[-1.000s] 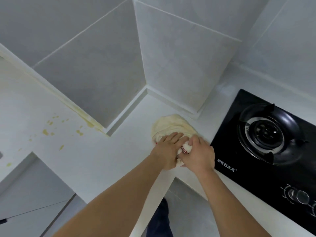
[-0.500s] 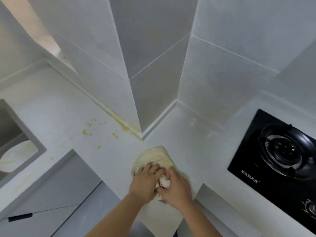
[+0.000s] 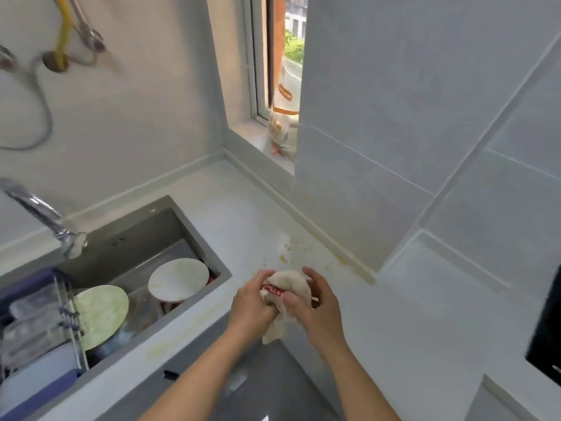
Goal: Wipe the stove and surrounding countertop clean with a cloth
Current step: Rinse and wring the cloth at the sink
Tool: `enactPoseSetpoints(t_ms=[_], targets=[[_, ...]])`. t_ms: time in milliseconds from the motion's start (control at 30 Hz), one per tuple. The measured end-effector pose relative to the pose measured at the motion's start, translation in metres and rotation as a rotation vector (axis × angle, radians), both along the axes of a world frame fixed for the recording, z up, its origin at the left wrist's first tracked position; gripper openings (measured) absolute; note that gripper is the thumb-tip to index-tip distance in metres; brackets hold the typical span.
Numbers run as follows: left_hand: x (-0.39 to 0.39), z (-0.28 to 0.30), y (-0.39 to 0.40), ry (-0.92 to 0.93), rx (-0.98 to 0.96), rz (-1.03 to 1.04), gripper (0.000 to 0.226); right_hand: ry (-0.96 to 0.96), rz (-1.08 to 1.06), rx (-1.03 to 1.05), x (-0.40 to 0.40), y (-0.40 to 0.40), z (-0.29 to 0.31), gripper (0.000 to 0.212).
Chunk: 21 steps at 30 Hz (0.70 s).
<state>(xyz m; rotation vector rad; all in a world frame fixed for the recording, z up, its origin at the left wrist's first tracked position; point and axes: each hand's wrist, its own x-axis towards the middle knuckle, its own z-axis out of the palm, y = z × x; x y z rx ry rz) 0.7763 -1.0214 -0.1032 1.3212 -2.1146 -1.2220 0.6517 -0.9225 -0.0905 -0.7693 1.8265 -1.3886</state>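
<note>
A cream cloth [image 3: 288, 284] with a red-printed edge is bunched up between both hands, lifted off the white countertop [image 3: 249, 220], with one end hanging down below them. My left hand [image 3: 252, 302] grips its left side and my right hand [image 3: 315, 302] curls round its right side. Yellow spots [image 3: 287, 253] stain the countertop just beyond the hands, near the wall base. Only a black edge of the stove [image 3: 546, 329] shows at the far right.
A steel sink [image 3: 188, 226] to the left holds plates [image 3: 177, 279] and dishes, with a tap [image 3: 39, 214] over it and a dish rack [image 3: 39, 326] at its near end. A bag [image 3: 283, 129] stands on the window sill. Tiled walls close the corner.
The view has swung left from the stove to the sink. The cloth, pressed flat on the countertop before, is now lifted and bunched between both hands.
</note>
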Motion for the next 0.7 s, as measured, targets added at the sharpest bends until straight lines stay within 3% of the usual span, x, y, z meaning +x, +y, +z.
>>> enactPoseSetpoints(t_ms=[133,233,433,600,700], targets=[[0.060,0.034,-0.039,0.236,0.087,0.226,0.038,0.297,0.163,-0.110,0.045,-0.069,0.036,0.031],[0.100,0.042,-0.071,0.233,0.013,0.349,0.039,0.366,0.347,-0.130,0.074,-0.117,0.052,0.028],[0.166,0.043,-0.137,0.019,-0.154,0.517,0.039,0.111,0.601,-0.156,0.133,-0.206,0.041,0.016],[0.209,0.031,-0.186,-0.092,-0.125,0.642,0.044,-0.100,0.729,-0.052,0.190,-0.276,0.024,0.047],[0.223,0.026,-0.208,-0.106,-0.083,0.665,0.058,-0.336,0.791,0.007,0.212,-0.309,0.023,0.045]])
